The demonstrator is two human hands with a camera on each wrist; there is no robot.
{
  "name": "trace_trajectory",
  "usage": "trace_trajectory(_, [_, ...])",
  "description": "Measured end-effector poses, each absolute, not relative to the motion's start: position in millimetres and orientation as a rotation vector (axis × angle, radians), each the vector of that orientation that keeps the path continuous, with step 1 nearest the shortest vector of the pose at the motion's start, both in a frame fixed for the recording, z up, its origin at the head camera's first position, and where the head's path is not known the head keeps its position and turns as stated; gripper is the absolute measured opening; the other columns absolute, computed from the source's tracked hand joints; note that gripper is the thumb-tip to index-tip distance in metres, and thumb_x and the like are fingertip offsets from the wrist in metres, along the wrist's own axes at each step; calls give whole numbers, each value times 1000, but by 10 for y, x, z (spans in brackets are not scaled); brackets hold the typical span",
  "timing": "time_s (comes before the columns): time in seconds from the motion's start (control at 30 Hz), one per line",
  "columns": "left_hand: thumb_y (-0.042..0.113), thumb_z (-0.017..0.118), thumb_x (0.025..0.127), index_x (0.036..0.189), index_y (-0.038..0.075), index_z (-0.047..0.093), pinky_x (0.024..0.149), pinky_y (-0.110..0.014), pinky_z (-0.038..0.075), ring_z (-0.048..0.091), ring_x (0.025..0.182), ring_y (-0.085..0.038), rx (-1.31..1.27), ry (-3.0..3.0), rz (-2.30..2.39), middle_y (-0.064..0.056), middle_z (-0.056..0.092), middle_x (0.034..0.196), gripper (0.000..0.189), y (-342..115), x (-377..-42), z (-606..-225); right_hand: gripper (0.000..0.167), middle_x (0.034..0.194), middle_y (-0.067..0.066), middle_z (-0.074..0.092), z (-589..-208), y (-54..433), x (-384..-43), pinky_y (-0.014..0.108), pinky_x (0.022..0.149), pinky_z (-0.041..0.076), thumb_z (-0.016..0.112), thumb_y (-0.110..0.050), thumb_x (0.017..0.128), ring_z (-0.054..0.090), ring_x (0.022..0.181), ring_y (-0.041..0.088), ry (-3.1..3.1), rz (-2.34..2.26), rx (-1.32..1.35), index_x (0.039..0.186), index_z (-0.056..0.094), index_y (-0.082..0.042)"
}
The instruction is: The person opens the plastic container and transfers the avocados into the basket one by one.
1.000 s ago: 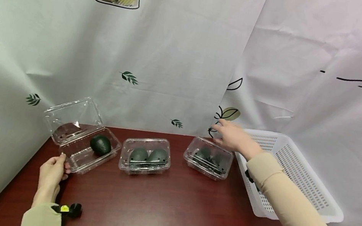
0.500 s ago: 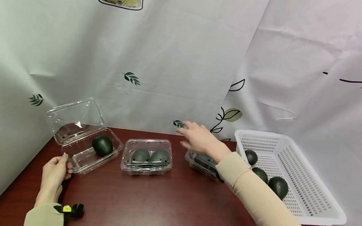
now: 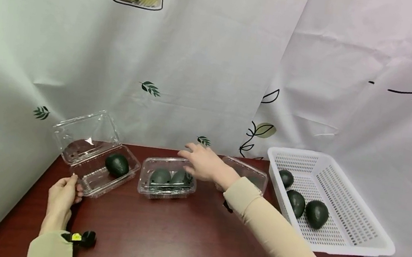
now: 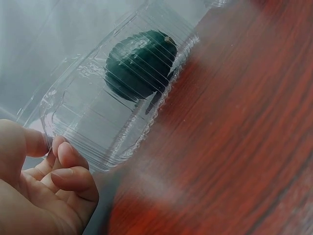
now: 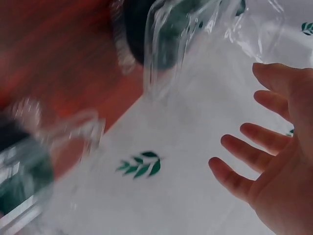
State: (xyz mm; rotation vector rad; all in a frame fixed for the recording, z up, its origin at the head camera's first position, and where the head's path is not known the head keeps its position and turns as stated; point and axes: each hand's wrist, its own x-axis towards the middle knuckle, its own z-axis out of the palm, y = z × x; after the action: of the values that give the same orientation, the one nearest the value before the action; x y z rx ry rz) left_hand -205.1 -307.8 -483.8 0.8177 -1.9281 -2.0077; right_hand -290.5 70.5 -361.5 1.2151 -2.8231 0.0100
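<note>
The open box is pinched at its nearest corner by the thumb and fingers of the left hand; it is set just beyond that hand on the table. Its clear lid is tilted back, and one avocado is contained in it, at the end farther from the left hand. The right hand is held in the air, well apart from the left, with its fingers spread. In the head view it is seen over the right end of the middle box, where two avocados are enclosed under a closed lid. The right box is partly covered by the right forearm. Well to the right of the right hand, three avocados are gathered in the basket, toward the side nearer that hand. Beyond both hands a leaf-printed curtain is hung.
</note>
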Motion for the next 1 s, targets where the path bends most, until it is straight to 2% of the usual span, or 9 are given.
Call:
trace_trajectory(0.17, [29,47,104,96,2,49,47,-21,44,51,52,-5,814,-1930,-1996,5,52,63,29,-3028,-2093,-4841,47,145,12,42,-3686,543,-2894,47,98,42,59,-31,98,46,128,26,-2818,76,1247,142,50,-20])
trace_trajectory(0.3, [30,47,103,97,1,49,48,-21,45,51,53,-5,773,-1949,-2004,5,53,64,29,-2994,-2119,-4848,47,146,9,42,-3722,358,-2865,45,101,41,59,-34,98,45,129,23,-2808,144,1240,143,49,-21])
trace_trajectory(0.6, [29,46,104,98,1,48,47,-21,44,51,52,-6,805,-1934,-2003,5,52,64,29,-3008,-2085,-4823,46,145,6,44,-3871,-163,-2767,42,100,41,58,-32,98,43,130,19,-2751,260,1340,142,50,-22])
trace_trajectory(0.77, [29,46,104,97,1,48,48,-22,44,51,53,-6,817,-1952,-1999,4,52,64,28,-3025,-2068,-4839,46,143,4,45,-3982,-419,-2726,36,98,42,58,-33,98,47,125,17,-2713,349,1326,142,50,-22])
trace_trajectory(1.0, [30,46,104,96,2,49,48,-22,44,51,54,-6,809,-1940,-2003,5,52,65,30,-3032,-2058,-4856,47,142,3,44,-4092,-781,-2710,26,100,38,59,-31,98,45,126,15,-2691,496,1243,143,48,-22])
